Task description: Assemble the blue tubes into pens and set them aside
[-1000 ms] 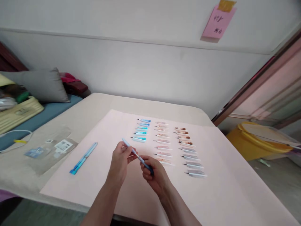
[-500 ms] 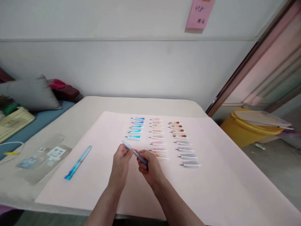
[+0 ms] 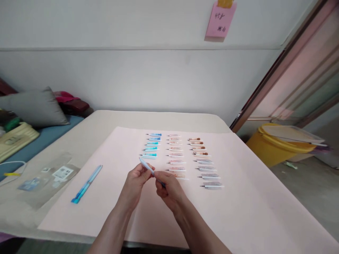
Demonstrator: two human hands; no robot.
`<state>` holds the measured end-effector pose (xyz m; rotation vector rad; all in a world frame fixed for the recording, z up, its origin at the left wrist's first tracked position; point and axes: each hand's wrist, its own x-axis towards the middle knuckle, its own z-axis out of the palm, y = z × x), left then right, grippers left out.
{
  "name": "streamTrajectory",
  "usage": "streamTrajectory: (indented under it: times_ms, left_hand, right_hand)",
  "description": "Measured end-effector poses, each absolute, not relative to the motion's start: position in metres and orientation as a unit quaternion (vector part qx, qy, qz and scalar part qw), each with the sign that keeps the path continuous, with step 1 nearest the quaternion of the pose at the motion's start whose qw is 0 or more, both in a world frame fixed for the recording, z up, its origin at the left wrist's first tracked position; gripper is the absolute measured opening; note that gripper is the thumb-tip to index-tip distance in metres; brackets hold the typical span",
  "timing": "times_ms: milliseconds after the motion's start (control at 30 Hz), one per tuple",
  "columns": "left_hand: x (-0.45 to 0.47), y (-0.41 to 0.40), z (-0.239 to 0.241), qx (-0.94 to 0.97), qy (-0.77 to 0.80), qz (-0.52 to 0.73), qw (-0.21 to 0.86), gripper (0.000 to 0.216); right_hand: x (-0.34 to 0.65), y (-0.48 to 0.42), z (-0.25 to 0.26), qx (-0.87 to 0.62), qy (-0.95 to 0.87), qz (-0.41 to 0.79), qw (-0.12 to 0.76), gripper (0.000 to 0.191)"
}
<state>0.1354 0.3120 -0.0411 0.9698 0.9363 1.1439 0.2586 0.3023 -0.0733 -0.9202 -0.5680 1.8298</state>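
Observation:
Both my hands hold one light blue pen (image 3: 146, 165) above the pink sheet, its pale tip pointing up and to the left. My left hand (image 3: 135, 181) pinches the front part between thumb and fingers. Around the darker rear part, my right hand (image 3: 171, 190) is closed, hiding much of it. Beyond my hands lie three columns of slim dark-tipped refills with printed strips: a blue column (image 3: 150, 149), a pinkish column (image 3: 175, 155) and a column of brown and grey ones (image 3: 202, 161). Two blue pens (image 3: 87, 183) lie side by side at the left.
A pink paper sheet (image 3: 111, 215) covers much of the cream table (image 3: 159, 120). Clear plastic bags (image 3: 50, 178) lie on the table's left. A grey cushion (image 3: 34, 107) sits beyond the left edge, and a yellow bin (image 3: 275, 144) stands on the floor at right.
My right hand has slid forward along the pen, closer to my left fingers, and less of the rear part shows. The view has tilted slightly upward.

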Motion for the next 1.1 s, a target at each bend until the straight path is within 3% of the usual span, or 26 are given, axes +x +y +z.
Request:
streamTrajectory:
  times_ms: [300,500,600,767,967,1100]
  left_hand:
    - [0.126,0.31,-0.046,0.43,0.48,0.494,0.584,0.027]
    - [0.117,0.316,-0.048,0.452,0.428,0.441,0.647,0.027]
    - [0.115,0.316,-0.048,0.471,0.411,0.43,0.652,0.028]
    - [0.122,0.312,-0.046,0.451,0.409,0.44,0.66,0.03]
    - [0.122,0.313,-0.051,0.411,0.496,0.495,0.583,0.028]
    - [0.117,0.315,-0.053,0.426,0.525,0.496,0.545,0.031]
  right_hand:
    - [0.253,0.296,-0.061,-0.488,-0.404,0.574,0.518,0.025]
    - [0.258,0.298,-0.071,-0.358,-0.236,0.8,0.419,0.026]
    - [0.26,0.298,-0.074,-0.329,-0.209,0.826,0.407,0.022]
    - [0.26,0.298,-0.069,-0.405,-0.32,0.712,0.475,0.025]
    - [0.257,0.295,-0.059,-0.518,-0.504,0.469,0.508,0.022]
    - [0.255,0.296,-0.058,-0.53,-0.523,0.458,0.485,0.021]
